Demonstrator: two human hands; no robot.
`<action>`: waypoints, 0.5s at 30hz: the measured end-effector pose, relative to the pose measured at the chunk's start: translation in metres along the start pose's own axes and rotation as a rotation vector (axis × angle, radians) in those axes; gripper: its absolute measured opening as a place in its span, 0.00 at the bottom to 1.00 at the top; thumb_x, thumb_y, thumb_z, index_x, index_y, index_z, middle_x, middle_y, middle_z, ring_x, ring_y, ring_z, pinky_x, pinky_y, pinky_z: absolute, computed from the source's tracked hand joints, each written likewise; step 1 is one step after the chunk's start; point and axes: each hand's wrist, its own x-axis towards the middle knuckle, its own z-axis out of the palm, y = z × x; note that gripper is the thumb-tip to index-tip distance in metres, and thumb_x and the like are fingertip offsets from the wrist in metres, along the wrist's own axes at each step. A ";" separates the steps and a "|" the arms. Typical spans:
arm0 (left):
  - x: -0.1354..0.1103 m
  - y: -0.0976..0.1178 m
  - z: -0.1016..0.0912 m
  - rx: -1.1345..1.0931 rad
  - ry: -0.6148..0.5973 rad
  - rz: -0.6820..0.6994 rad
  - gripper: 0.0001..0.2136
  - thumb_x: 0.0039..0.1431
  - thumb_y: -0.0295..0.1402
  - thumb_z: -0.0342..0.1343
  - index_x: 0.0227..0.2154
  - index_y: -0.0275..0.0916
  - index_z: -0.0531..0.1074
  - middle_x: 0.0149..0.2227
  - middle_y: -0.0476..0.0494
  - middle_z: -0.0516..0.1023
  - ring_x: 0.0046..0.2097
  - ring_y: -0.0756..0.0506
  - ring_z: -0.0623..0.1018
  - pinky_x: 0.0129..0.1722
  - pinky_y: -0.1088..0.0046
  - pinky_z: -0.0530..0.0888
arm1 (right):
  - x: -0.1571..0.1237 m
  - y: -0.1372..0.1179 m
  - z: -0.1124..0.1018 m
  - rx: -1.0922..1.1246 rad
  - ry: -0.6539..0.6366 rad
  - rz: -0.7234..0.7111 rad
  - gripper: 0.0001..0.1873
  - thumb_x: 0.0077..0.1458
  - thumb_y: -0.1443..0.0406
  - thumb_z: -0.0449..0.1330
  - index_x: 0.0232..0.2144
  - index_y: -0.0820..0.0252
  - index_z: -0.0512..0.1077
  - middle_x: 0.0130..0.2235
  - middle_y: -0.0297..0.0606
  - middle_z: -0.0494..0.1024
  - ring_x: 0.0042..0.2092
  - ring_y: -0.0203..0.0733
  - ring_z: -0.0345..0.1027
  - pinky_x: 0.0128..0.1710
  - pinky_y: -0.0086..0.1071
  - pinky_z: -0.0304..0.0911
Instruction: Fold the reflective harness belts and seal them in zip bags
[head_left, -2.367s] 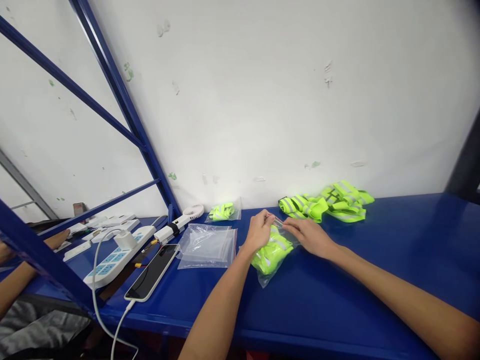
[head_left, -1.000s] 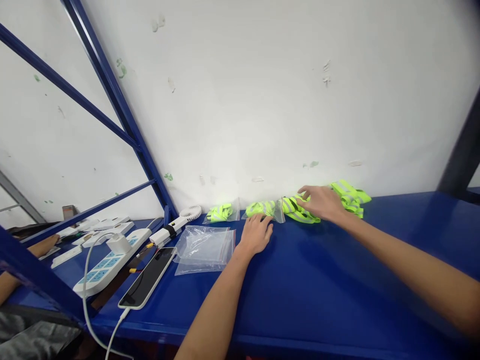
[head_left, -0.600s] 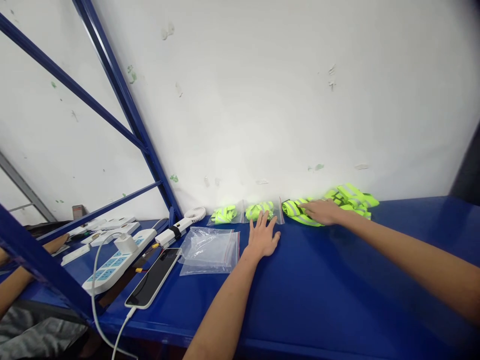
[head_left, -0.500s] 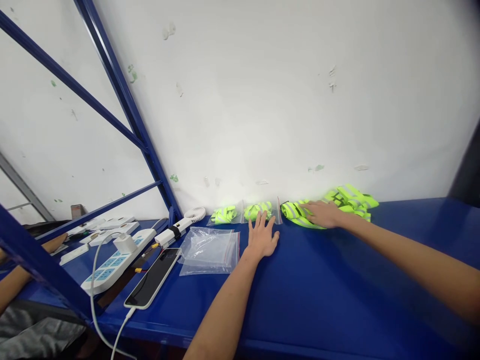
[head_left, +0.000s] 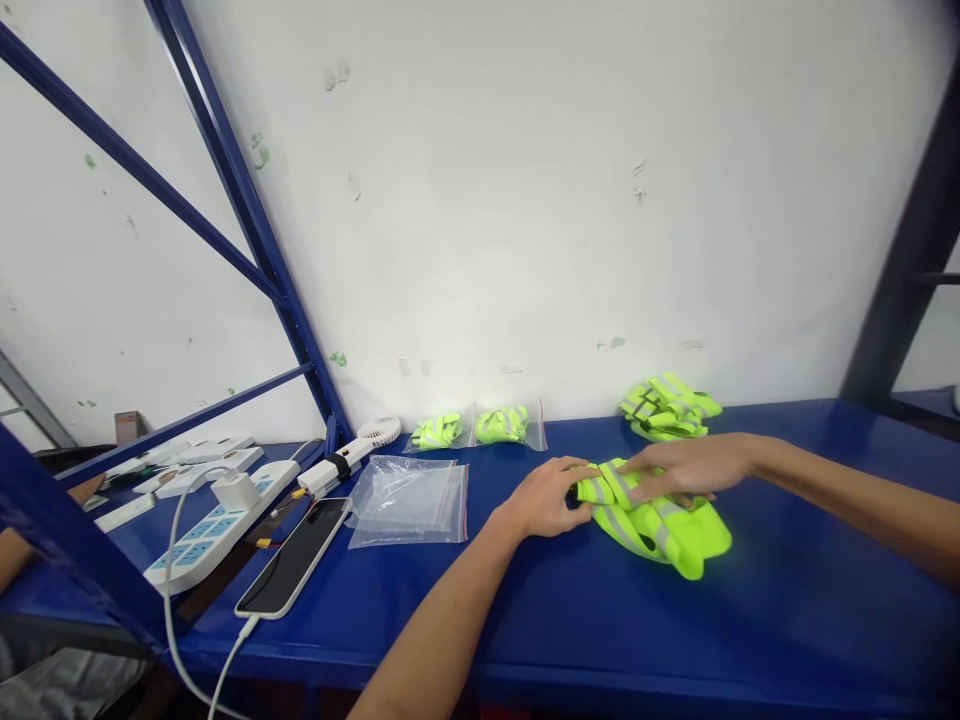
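A folded neon-yellow reflective vest (head_left: 660, 520) lies on the blue shelf top (head_left: 787, 600) in front of me. My left hand (head_left: 544, 497) pinches its left end, fingers closed on the fabric. My right hand (head_left: 686, 468) lies over the top of the vest, fingers stretched along it. Two small clear bags with folded vests inside, one (head_left: 437, 431) and another (head_left: 506, 425), stand against the white wall. A loose pile of further vests (head_left: 667, 407) sits at the back right.
A stack of empty clear zip bags (head_left: 409, 490) lies left of my hands. Further left are a phone on a white cable (head_left: 292, 557), a white power strip (head_left: 206, 525) and a small white fan (head_left: 345, 460). Blue shelf struts (head_left: 247, 210) cross the left side.
The bagged vest was set against the wall beside the first bag. My right hand drew one vest from the back pile toward me, and my left hand moved over and took its end.
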 end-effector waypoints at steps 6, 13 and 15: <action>0.002 -0.002 0.008 -0.368 0.207 -0.213 0.13 0.58 0.33 0.49 0.44 0.38 0.72 0.38 0.46 0.77 0.36 0.47 0.74 0.38 0.72 0.70 | -0.015 -0.005 -0.016 0.099 -0.044 0.020 0.36 0.52 0.50 0.58 0.60 0.61 0.63 0.29 0.36 0.70 0.27 0.39 0.66 0.27 0.31 0.64; 0.005 -0.018 0.015 -0.988 0.561 -0.626 0.12 0.52 0.36 0.53 0.35 0.34 0.73 0.32 0.46 0.76 0.33 0.48 0.72 0.34 0.74 0.67 | 0.003 -0.013 0.029 -0.223 0.449 -0.221 0.48 0.45 0.55 0.63 0.66 0.48 0.49 0.65 0.45 0.52 0.60 0.60 0.55 0.55 0.46 0.58; 0.005 -0.020 0.012 -1.140 0.583 -0.671 0.15 0.50 0.39 0.54 0.36 0.33 0.73 0.32 0.45 0.76 0.34 0.47 0.74 0.36 0.73 0.68 | 0.013 -0.017 0.042 -0.248 0.503 -0.281 0.36 0.48 0.59 0.60 0.61 0.47 0.60 0.66 0.41 0.51 0.61 0.59 0.55 0.57 0.47 0.55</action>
